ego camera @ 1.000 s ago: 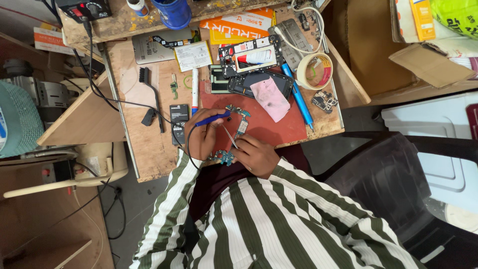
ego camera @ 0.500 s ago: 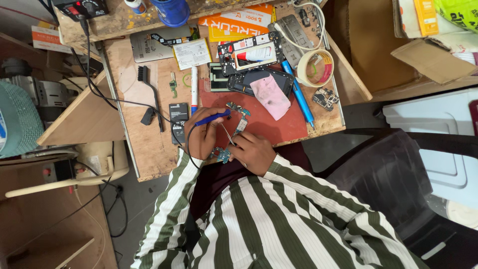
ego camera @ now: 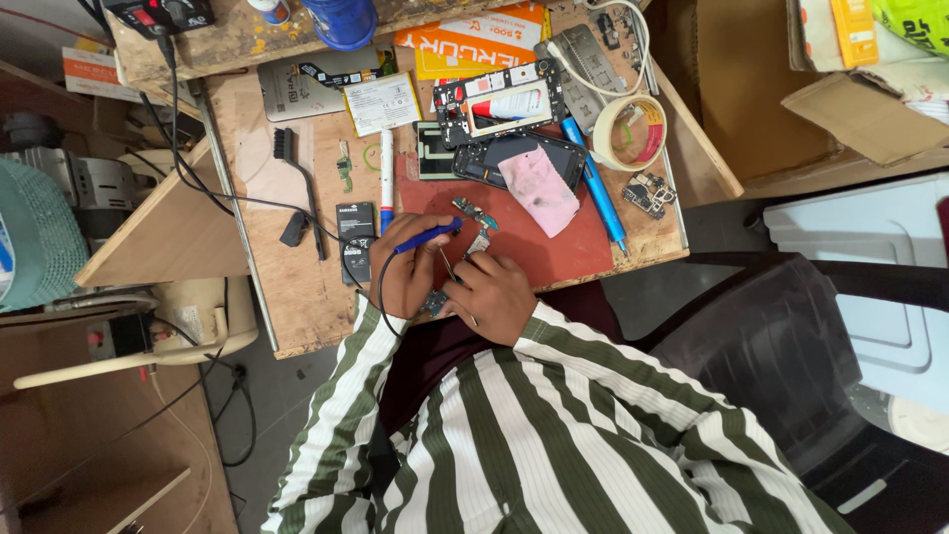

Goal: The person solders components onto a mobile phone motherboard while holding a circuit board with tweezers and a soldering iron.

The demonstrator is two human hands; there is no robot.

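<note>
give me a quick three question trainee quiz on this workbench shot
1. True or false: the left hand holds a blue-handled soldering iron.
2. Which lies on the black phone? A) roll of tape B) pink cloth C) brush
3. What is the right hand pinching beside the small circuit board?

Key: 1 true. 2 B, the pink cloth; the roll of tape sits to its right, the brush far left. 3 thin metal tweezers.
</note>
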